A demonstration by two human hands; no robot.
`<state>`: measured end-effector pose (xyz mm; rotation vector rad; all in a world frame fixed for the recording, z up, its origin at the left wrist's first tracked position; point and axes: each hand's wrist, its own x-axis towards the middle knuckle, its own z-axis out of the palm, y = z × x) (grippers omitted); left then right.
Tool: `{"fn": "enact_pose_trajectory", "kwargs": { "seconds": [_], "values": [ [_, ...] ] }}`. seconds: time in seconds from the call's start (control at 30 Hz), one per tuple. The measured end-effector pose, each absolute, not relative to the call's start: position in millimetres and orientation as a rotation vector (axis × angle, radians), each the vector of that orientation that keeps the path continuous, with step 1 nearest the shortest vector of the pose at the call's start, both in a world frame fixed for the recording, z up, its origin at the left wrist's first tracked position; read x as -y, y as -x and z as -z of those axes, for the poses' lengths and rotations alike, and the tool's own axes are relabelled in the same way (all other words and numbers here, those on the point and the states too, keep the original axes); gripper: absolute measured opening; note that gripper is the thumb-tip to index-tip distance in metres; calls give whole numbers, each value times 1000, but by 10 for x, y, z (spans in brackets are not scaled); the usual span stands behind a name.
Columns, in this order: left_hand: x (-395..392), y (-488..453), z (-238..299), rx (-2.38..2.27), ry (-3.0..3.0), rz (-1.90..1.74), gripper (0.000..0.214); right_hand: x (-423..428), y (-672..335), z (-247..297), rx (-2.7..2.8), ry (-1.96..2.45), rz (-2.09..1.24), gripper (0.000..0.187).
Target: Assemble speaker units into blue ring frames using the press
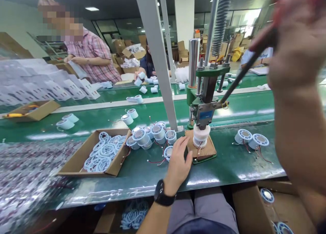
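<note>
My right hand (297, 47), blurred and close to the camera, is closed round the lever (251, 62) of a green hand press (205, 101). Under the ram, a white round block (201, 132) bears down on a light-blue cylindrical part (200, 143) with thin wires, on a cardboard-covered base (210, 149). My left hand (178, 162), a black watch on its wrist, rests by the base's left edge with fingers stretched and thumb apart. It partly covers another light-blue wired part (167, 153); whether it touches that part I cannot tell.
Several light-blue parts (140, 137) cluster left of the press, beside a cardboard box (76, 159) of light-blue rings. Two wired parts (251, 139) stand to the right. A post (161, 57) rises behind the bench. Across the conveyor (107, 115) are co-workers (94, 54). An open carton (247, 210) sits below right.
</note>
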<state>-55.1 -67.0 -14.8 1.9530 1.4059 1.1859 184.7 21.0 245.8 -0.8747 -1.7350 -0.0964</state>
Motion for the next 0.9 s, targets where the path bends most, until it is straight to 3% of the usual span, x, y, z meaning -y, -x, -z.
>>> {"fn": "enact_pose_trajectory", "kwargs": {
  "seconds": [0.07, 0.13, 0.23, 0.37, 0.47, 0.6, 0.73, 0.9],
  "values": [
    [803, 760, 185, -1485, -2066, -1132, 50, -356, -1652, -2617, 1711, 791, 107, 55],
    [902, 911, 221, -1560, -2162, -1072, 56, -333, -1517, -2433, 1687, 779, 47, 60],
    [982, 956, 241, -1683, -2263, -997, 58, -92, -1436, -1576, 1487, 699, -15, 63],
    [938, 838, 171, -1815, -2356, -942, 53, 119, -1328, -183, 1426, 909, -148, 83],
    [893, 927, 28, -1902, -2379, -947, 47, 104, -1157, 353, 1498, 1130, -341, 91],
    [809, 1636, -296, -2216, -2216, -920, 33, 39, -1057, 374, 1383, 1294, -365, 86],
    [524, 2702, -526, -2559, -1899, -646, 22, -30, -1303, 236, 1428, 1399, -72, 70],
    [278, 3361, -447, -2570, -1768, -251, 28, -59, -1912, 274, 1832, 1668, 416, 40]
  ]
}}
